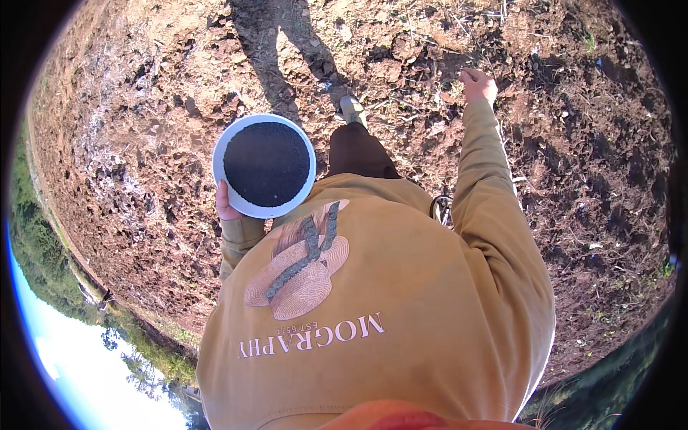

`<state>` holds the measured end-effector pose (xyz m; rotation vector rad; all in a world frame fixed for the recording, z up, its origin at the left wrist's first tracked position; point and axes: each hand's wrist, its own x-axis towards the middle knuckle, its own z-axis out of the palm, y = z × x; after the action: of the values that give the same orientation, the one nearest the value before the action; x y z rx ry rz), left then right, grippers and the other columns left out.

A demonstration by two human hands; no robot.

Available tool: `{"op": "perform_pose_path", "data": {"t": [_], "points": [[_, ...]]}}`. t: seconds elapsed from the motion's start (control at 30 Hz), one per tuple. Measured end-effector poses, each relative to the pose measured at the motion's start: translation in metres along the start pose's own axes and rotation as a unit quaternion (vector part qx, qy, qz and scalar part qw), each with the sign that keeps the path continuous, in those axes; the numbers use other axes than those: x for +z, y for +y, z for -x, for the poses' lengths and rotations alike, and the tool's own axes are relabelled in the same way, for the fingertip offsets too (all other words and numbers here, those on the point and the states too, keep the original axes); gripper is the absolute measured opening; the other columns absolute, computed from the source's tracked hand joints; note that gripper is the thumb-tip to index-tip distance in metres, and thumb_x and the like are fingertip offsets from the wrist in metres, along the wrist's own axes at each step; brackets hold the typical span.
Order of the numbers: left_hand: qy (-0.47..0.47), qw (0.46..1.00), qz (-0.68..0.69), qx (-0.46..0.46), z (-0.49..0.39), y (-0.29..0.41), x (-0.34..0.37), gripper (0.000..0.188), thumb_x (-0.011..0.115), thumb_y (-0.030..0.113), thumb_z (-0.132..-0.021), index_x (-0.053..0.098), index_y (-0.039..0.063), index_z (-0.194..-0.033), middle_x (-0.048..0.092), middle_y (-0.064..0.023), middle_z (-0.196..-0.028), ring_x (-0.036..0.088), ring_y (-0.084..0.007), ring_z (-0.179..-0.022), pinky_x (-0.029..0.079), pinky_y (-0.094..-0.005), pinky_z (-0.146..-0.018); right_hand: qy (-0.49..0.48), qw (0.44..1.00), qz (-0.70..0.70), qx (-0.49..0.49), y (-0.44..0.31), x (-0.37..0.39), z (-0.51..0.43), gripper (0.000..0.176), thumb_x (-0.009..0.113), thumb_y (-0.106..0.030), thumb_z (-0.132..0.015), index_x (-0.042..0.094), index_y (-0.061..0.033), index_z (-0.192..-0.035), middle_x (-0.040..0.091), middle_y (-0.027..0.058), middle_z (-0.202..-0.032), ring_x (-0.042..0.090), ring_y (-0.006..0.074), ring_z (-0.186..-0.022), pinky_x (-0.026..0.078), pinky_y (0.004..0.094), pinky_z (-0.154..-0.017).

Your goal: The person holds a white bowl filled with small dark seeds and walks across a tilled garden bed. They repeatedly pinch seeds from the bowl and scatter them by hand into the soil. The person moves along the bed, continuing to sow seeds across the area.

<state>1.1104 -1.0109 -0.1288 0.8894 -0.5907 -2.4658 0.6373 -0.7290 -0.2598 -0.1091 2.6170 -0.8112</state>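
A round white bowl is held against my left side, in front of my belly. Fine, dark granules fill much of it, their exact kind too small to make out. My left hand grips the bowl's outer wall, most of its fingers hidden behind and under it. Far out to the right, my right hand hangs above the soil with its fingers curled together. Nothing shows between those fingers, though the inside of the hand is hidden.
Rough, clumpy brown soil with dry stalks surrounds me. One shoe shows below my dark trouser leg. A dark round object lies by my right hip. Trees line the field's left edge.
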Motion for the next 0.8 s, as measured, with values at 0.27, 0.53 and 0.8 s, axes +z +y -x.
{"op": "perform_pose_path", "data": {"t": [0.27, 0.53, 0.8], "points": [[0.133, 0.985, -0.109, 0.02, -0.005, -0.006, 0.013, 0.059, 0.044, 0.037, -0.094, 0.033, 0.003, -0.141, 0.04, -0.0162, -0.142, 0.042, -0.0325, -0.127, 0.033, -0.0476, -0.107, -0.037, 0.961, -0.271, 0.031, -0.043, -0.032, 0.021, 0.016, 0.066, -0.007, -0.084, 0.069, 0.0005, -0.098, 0.071, 0.0064, -0.079, 0.049, 0.0033, -0.049, 0.039, 0.0184, -0.044], [-0.026, 0.998, -0.02, -0.048, -0.038, -0.018, 0.046, 0.059, 0.047, 0.035, -0.092, 0.034, 0.002, -0.14, 0.042, -0.0182, -0.139, 0.045, -0.0337, -0.125, 0.037, -0.048, -0.105, -0.309, 0.854, -0.195, -0.371, -0.183, -0.037, 0.129, 0.015, 0.07, -0.018, -0.081, 0.072, -0.0086, -0.091, 0.07, 0.0071, -0.078, 0.064, 0.0153, -0.061, 0.049, 0.0262, -0.057], [-0.027, 0.993, -0.073, -0.089, -0.057, -0.015, 0.085, 0.063, 0.05, 0.039, -0.09, 0.037, -0.001, -0.136, 0.047, -0.0192, -0.134, 0.049, -0.0318, -0.12, 0.04, -0.0448, -0.102, -0.273, 0.697, 0.197, -0.632, -0.241, 0.017, 0.198, 0.011, 0.061, -0.017, -0.074, 0.056, -0.0101, -0.08, 0.056, 0.0044, -0.071, 0.061, 0.0219, -0.067, 0.051, 0.034, -0.057]]}}
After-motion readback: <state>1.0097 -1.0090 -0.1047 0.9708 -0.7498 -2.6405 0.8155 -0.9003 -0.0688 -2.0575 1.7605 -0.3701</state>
